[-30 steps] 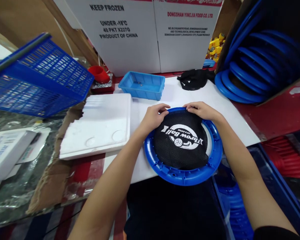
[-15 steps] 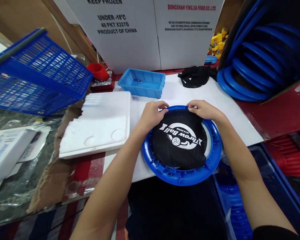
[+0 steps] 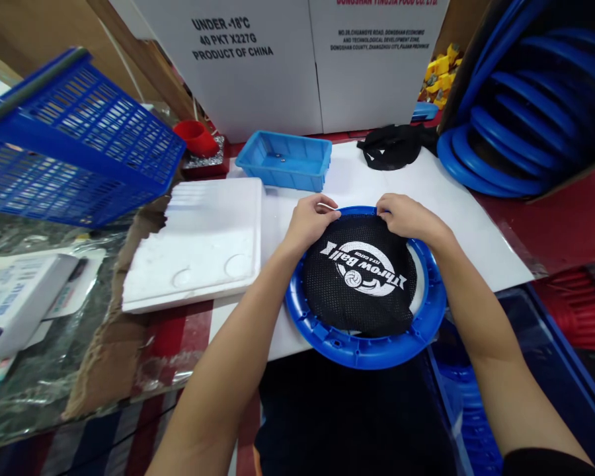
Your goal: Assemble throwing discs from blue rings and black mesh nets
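Fingers (image 3: 331, 216) of the left hand (image 3: 305, 225) are curling inward in the head view, thumb near forefinger with a small gap between, and are touching the far left of the blue ring (image 3: 364, 360), where the black net (image 3: 327, 284) is meeting it. The right hand (image 3: 405, 215) is bunching its fingers more tightly at the far right of that same edge; whether either hand is pinching the net or merely pressing it, I cannot tell. The ring is lying over the white sheet (image 3: 476, 228) in front of the person, its near edge apparently reaching past the sheet's border.

To my eye, the net is risking a slip off the far edge, should either hand be letting go unevenly. Gaps are showing at its right and near sides, so lopsided pulling might be leaving it puckered or off-centre. Weight on the overhanging edge might be tipping the ring.

Being round, the ring is showing no long axis; its ribbed side is facing up. The lettering is running right to left, "Throw" sitting right of "Ball", its right end slanting toward the person.
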`<state>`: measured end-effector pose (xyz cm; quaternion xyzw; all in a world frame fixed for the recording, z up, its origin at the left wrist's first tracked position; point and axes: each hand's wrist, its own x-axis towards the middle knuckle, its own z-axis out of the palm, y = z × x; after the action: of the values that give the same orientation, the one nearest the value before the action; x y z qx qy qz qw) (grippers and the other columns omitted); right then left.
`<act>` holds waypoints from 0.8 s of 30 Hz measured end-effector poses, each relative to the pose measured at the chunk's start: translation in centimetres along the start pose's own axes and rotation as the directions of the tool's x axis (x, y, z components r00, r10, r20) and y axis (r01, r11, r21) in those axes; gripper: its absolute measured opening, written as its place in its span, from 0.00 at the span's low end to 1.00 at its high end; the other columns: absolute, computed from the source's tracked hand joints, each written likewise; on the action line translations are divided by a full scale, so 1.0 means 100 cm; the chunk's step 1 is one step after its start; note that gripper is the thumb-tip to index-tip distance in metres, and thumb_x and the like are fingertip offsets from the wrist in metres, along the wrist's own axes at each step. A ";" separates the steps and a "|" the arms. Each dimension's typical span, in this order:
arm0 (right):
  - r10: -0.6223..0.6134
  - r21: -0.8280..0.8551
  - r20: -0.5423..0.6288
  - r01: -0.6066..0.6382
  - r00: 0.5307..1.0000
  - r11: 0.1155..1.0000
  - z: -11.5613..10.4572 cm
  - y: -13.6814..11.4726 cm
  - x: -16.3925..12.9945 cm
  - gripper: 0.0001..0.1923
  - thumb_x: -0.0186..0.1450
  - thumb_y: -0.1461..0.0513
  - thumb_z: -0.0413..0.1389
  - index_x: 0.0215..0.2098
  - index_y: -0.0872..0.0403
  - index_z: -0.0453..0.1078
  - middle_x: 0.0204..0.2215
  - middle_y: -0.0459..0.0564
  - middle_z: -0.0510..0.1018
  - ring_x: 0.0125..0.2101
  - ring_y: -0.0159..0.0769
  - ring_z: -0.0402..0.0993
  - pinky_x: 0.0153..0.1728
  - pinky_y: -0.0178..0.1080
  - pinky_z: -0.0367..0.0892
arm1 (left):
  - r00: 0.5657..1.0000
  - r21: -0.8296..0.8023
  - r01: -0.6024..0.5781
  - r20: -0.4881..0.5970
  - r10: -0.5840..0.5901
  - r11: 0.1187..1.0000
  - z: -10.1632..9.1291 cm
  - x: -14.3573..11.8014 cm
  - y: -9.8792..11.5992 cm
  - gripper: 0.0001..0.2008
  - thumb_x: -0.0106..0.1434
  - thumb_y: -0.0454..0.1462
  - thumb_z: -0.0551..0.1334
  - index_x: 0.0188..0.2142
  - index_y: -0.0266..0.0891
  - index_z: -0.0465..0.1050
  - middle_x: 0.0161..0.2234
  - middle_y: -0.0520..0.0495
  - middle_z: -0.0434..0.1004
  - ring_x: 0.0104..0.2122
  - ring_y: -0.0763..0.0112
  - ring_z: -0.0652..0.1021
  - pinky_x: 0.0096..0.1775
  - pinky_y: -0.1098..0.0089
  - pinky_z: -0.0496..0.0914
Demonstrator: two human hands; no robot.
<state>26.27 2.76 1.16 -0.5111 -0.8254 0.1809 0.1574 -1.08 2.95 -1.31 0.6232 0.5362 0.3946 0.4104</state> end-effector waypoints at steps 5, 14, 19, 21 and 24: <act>0.003 0.072 -0.021 -0.002 1.000 0.997 -0.001 0.003 -0.003 0.09 0.69 0.63 0.56 0.38 0.49 0.79 0.44 0.54 0.85 0.46 0.52 0.79 0.53 0.54 0.72 | 0.997 0.110 -0.068 0.029 0.065 0.992 -0.002 0.000 0.002 0.05 0.60 0.36 0.71 0.37 0.40 0.80 0.34 0.45 0.87 0.37 0.61 0.84 0.47 0.58 0.78; -0.036 0.004 -0.021 0.036 0.999 0.999 -0.003 0.004 -0.001 0.09 0.69 0.63 0.56 0.34 0.50 0.78 0.44 0.56 0.83 0.45 0.51 0.78 0.53 0.55 0.73 | 0.951 0.358 -0.306 0.159 0.265 0.882 -0.005 -0.016 0.018 0.12 0.69 0.33 0.61 0.44 0.44 0.84 0.47 0.45 0.89 0.48 0.57 0.85 0.57 0.54 0.77; -0.079 0.116 -0.060 0.085 0.995 0.990 -0.004 -0.003 -0.001 0.10 0.70 0.62 0.55 0.39 0.50 0.79 0.42 0.56 0.84 0.45 0.51 0.79 0.54 0.55 0.73 | 0.925 0.378 -0.371 0.228 0.304 0.848 0.004 -0.022 0.024 0.12 0.72 0.37 0.64 0.51 0.42 0.85 0.53 0.42 0.88 0.53 0.54 0.84 0.61 0.53 0.75; -0.127 0.195 -0.088 0.142 0.988 0.970 -0.001 -0.008 0.000 0.10 0.71 0.61 0.54 0.41 0.50 0.79 0.46 0.56 0.85 0.48 0.50 0.80 0.56 0.55 0.73 | 0.913 0.388 -0.399 0.248 0.322 0.831 0.006 -0.022 0.025 0.13 0.72 0.37 0.64 0.51 0.42 0.85 0.53 0.41 0.87 0.54 0.53 0.84 0.61 0.52 0.74; -0.199 0.227 -0.121 0.222 0.973 0.948 0.006 -0.015 0.003 0.07 0.71 0.59 0.57 0.39 0.49 0.78 0.49 0.55 0.84 0.52 0.49 0.79 0.60 0.54 0.71 | 0.909 0.403 -0.410 0.252 0.331 0.819 0.007 -0.019 0.024 0.12 0.72 0.36 0.64 0.51 0.43 0.85 0.52 0.42 0.87 0.53 0.54 0.83 0.60 0.54 0.74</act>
<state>24.71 2.36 1.38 -0.4056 -0.8389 0.2362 0.2756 0.25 0.79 0.61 0.8243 0.4432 0.2786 0.2155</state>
